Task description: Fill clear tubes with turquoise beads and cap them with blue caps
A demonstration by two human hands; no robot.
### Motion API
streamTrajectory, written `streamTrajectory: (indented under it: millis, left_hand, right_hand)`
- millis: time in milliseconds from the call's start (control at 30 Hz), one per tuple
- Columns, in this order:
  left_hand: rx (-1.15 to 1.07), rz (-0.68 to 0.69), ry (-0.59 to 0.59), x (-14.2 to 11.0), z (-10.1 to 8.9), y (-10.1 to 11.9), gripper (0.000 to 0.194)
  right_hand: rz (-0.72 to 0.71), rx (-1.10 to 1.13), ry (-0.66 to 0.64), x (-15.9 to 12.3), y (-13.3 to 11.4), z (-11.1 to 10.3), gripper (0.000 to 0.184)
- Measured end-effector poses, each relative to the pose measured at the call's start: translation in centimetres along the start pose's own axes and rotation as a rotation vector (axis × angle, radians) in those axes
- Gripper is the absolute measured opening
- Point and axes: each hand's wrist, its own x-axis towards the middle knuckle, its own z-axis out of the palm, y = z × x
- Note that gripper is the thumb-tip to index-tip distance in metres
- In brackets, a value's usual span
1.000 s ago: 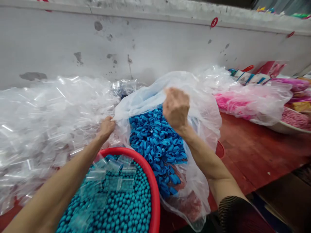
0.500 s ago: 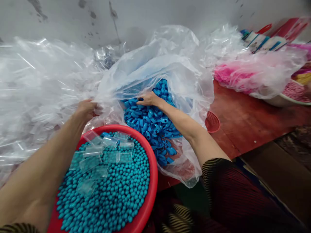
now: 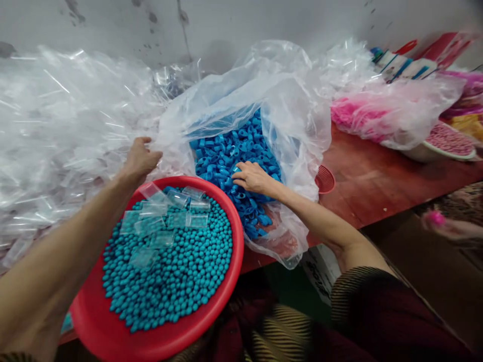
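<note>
Sliding nearer over blue caps (image 3: 234,151), right hand (image 3: 252,177), left hand (image 3: 139,158) still on bag (image 3: 287,100)

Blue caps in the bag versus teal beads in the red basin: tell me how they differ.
The blue caps are deeper blue, elongated and hollow-looking; the teal beads are greener, small and rounded. The caps lie in an open clear plastic bag under the right hand; the beads fill a red basin. Both are loose plastic pieces heaped in bulk.

We see our two forearms bare from wrist to elbow, with no rings, watch or gloves on the left hand (image 3: 140,160) or right hand (image 3: 252,177), and a dark, finely ribbed sleeve (image 3: 372,296) with thin yellowish stripes above the right elbow.
</note>
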Motion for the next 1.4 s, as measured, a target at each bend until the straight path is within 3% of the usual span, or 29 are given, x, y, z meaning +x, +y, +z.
streamTrajectory:
  millis: [133,267,367,433,533,633,733,800,867,967,1100,1267,1400]
  left_hand:
    - [0.177,-0.021,0.061,-3.6,-2.3,-0.6,0.057]
    - [0.225,0.059,0.099,-8.0,-4.9,-2.3,0.044]
    - [0.213,0.056,0.184,-11.6,-6.2,-3.9,0.043]
    - [0.21,0.054,0.227,-14.2,-6.5,-4.8,0.042]
    - [0.248,0.15,0.222,-18.1,-6.0,-6.2,0.038]
    - [0.331,0.301,0.149,-21.3,-4.8,-7.4,0.032]
    - [0.444,0.346,0.034,-22.8,-3.5,-7.8,0.032]
    - [0.5,0.35,-0.059,-22.9,-2.8,-7.4,0.036]
    - [0.539,0.354,-0.137,-22.3,-2.2,-6.6,0.039]
    - [0.607,0.375,-0.208,-21.3,-1.6,-5.5,0.036]
    - [0.561,0.4,-0.22,-20.7,-1.0,-5.2,0.026]
    - [0.273,0.304,-0.172,-21.4,-0.8,-5.3,0.029]
    - [-0.164,0.257,-0.255,-22.0,-1.1,-4.8,0.022]
  right_hand:
    - [0.107,0.024,0.277,-6.5,-3.3,1.8,0.04]
    - [0.018,0.059,0.164,-12.1,-6.3,6.8,0.051]
    - [-0.016,0.027,0.102,-12.9,-6.8,10.1,0.049]
    - [-0.019,0.02,0.094,-12.2,-6.5,10.9,0.046]
    - [0.0,0.02,0.049,-10.8,-6.0,9.2,0.046]
    - [0.04,0.01,-0.046,-10.4,-6.2,5.0,0.04]
    - [0.109,0.016,-0.025,-10.1,-8.0,0.6,0.037]
    - [0.035,0.042,0.023,-9.1,-10.2,-1.2,0.034]
    - [-0.076,0.021,0.007,-7.4,-12.5,-1.6,0.032]
    - [-0.154,-0.071,-0.054,-4.4,-15.1,-0.3,0.034]
    - [-0.173,-0.06,-0.125,-2.1,-15.5,1.4,0.038]
    - [-0.181,0.144,-0.033,-2.5,-14.2,0.6,0.029]
    - [-0.11,0.405,0.0,-3.0,-14.1,-0.1,0.036]
